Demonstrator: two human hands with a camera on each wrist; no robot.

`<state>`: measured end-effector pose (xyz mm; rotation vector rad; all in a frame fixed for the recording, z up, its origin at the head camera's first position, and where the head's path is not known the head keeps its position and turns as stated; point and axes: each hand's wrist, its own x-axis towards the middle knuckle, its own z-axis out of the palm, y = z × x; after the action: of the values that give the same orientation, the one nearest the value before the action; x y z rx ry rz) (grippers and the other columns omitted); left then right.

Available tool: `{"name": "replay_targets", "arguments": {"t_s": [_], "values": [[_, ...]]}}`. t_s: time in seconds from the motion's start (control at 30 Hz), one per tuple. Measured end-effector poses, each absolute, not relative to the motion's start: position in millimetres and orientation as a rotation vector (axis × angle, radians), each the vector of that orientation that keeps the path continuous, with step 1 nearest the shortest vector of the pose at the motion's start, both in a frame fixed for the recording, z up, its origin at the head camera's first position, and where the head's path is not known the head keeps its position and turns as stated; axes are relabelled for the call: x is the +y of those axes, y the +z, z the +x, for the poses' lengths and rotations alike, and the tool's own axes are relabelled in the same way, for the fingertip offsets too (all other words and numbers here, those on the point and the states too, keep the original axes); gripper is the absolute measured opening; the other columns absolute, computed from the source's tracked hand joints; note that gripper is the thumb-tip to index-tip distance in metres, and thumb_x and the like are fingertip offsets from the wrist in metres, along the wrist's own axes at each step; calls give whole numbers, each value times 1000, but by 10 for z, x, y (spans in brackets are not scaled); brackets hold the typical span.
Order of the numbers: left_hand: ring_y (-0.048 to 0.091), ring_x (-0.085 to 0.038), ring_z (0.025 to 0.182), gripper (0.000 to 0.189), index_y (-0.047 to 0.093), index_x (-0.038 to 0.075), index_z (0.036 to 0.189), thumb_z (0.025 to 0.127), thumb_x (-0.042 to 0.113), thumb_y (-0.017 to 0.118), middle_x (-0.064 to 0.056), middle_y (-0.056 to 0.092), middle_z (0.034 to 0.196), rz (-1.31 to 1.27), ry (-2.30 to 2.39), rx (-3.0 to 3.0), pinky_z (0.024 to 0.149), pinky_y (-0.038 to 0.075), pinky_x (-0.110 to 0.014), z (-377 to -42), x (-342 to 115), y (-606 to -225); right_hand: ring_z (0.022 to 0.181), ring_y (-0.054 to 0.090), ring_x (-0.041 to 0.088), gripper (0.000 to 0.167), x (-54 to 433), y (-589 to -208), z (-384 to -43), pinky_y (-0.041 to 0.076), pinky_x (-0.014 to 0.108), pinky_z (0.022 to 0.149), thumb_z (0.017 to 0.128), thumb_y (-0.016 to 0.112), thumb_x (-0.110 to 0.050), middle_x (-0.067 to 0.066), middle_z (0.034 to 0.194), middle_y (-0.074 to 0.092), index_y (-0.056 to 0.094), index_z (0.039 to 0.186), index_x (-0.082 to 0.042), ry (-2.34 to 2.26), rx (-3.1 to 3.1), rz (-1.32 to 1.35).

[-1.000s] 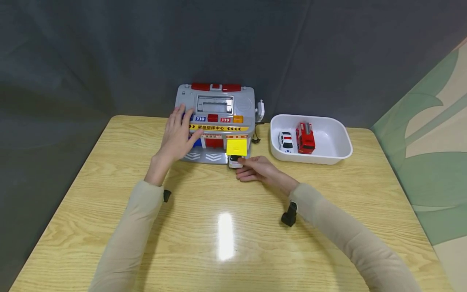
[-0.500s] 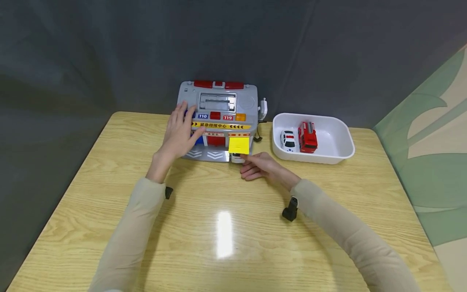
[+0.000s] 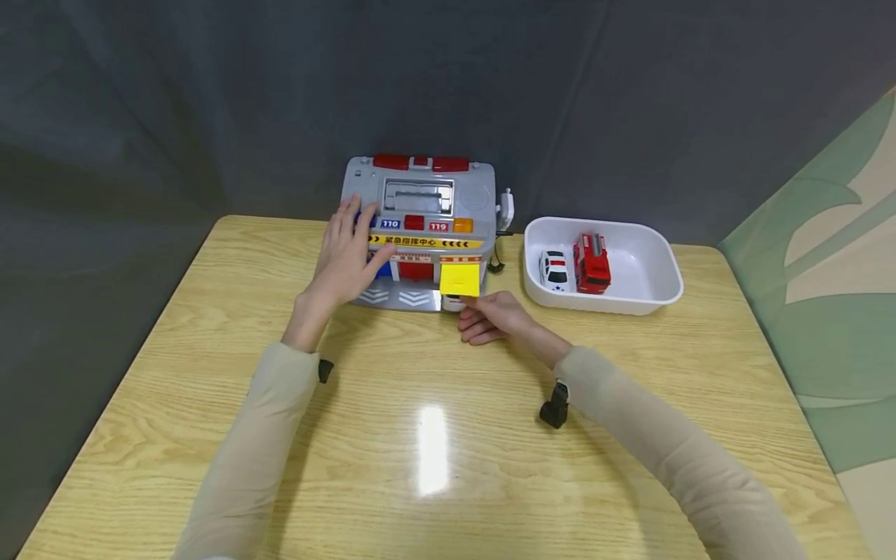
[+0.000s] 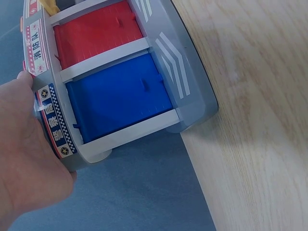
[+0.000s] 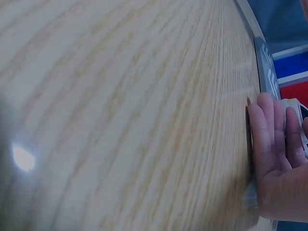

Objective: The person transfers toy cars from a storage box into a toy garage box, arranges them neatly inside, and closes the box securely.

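Note:
A grey toy rescue-station garage (image 3: 420, 222) stands at the back of the table. My left hand (image 3: 343, 253) rests on its upper left corner, fingers spread. In the left wrist view, that hand (image 4: 29, 149) lies along the garage's side, near the shut blue door (image 4: 118, 98) and red door (image 4: 98, 33). The yellow door (image 3: 460, 279) on the right is lifted. Below it a white toy car (image 3: 452, 304) sits mostly hidden in the bay. My right hand (image 3: 500, 315) pinches the car's near end by thumb and index finger, its other fingers extended beneath.
To the right, a white plastic tub (image 3: 644, 299) holds a white toy police car (image 3: 554, 271) and a red toy fire truck (image 3: 592, 264). A white handset (image 3: 505, 210) with a coiled cord hangs on the garage's right side. A dark curtain (image 3: 448, 85) is behind the table.
My right hand has pushed the white toy car further in under the yellow door, so less of it shows. My left hand has stayed on the garage. The view has shifted slightly.

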<state>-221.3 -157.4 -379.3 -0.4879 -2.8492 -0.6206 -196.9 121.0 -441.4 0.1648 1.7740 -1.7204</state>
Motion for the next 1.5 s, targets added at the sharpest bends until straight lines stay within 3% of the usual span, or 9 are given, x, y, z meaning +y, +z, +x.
{"name": "replay_targets", "arguments": {"t_s": [0.27,0.5,0.83,1.03,1.23,1.5], "values": [[-3,-33,146,72,18,6,152,99,47,44,-21,4,159,-499,-618,-2848,115,-1,-49,-2215,-1564,-3799,79,70,19,40,1315,-4394,-1892,56,37,78,102,51,-18,21,104,69,54,126,14,-1800,1767,59],[-2,-34,146,72,19,6,152,99,47,45,-21,4,159,-492,-626,-2841,115,-1,-48,-2217,-1575,-3811,91,68,22,38,1360,-4404,-1868,52,41,87,101,49,-8,33,122,56,49,129,18,-1836,1788,-145],[-2,-33,146,72,19,6,153,99,48,44,-21,3,159,-495,-630,-2841,115,0,-49,-2221,-1586,-3817,88,66,23,37,1397,-4452,-1946,52,44,87,99,47,2,34,115,60,41,132,19,-1852,1792,-235],[-2,-34,146,73,19,6,153,99,48,44,-21,3,159,-491,-614,-2847,115,3,-52,-2222,-1581,-3808,87,65,22,37,1422,-4406,-1986,52,45,87,100,45,1,27,110,63,39,134,14,-1822,1780,-204],[-3,-33,146,73,19,6,153,99,48,44,-20,3,159,-489,-624,-2849,115,-1,-48,-2220,-1579,-3808,83,64,17,40,1447,-4365,-2034,53,41,85,100,45,0,21,106,64,39,139,9,-1829,1788,-150],[-3,-33,146,73,18,6,153,99,48,44,-20,3,159,-483,-620,-2853,115,1,-50,-2215,-1582,-3809,84,63,18,47,1450,-4346,-2065,52,42,88,99,43,1,27,111,61,31,145,7,-1791,1780,-152]]}}
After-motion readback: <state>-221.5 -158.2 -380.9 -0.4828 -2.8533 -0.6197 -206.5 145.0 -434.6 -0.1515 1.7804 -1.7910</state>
